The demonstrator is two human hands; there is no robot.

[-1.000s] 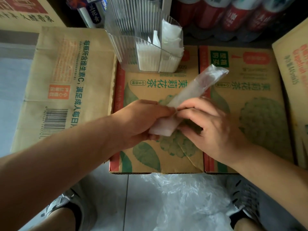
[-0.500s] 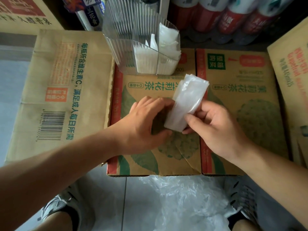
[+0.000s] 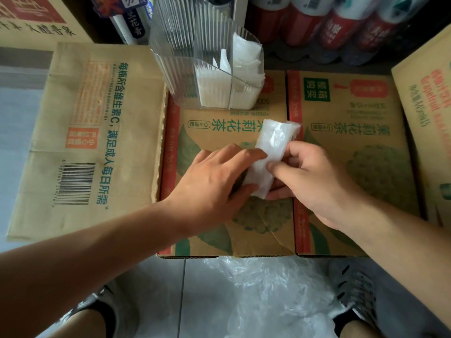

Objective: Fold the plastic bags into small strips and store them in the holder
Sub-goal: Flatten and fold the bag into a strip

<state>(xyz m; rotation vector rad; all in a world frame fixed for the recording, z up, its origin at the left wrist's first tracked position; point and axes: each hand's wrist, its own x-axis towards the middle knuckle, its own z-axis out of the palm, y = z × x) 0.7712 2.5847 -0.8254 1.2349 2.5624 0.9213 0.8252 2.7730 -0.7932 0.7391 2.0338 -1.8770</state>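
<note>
While the folded bag (image 3: 269, 154) is held between both hands over the tea carton (image 3: 219, 128), we read this as mid-fold: a long strip, not yet short enough for storage. Our right hand (image 3: 317, 184) pinches it, thumb on top at mid-length, fingers curled behind. Our left hand (image 3: 212, 184) has its fingers nearly straight, tips against the strip's left edge, thumb near its lower end. The holder (image 3: 175, 76) stands at the carton's far edge, near the strip's top end but not touching, with finished strips (image 3: 244, 67) standing in its right part. Next move, our guess: double the strip over once more, press the crease, then carry it forward and slot it beside the others. The film looks slippery and springy, so pinch pressure matters. Can't tell: whether the left thumb is really clamping, how many layers the strip has, how the holder is divided behind its ribbed wall. On the floor, loose bags (image 3: 273, 296) run off the bottom edge.
</note>
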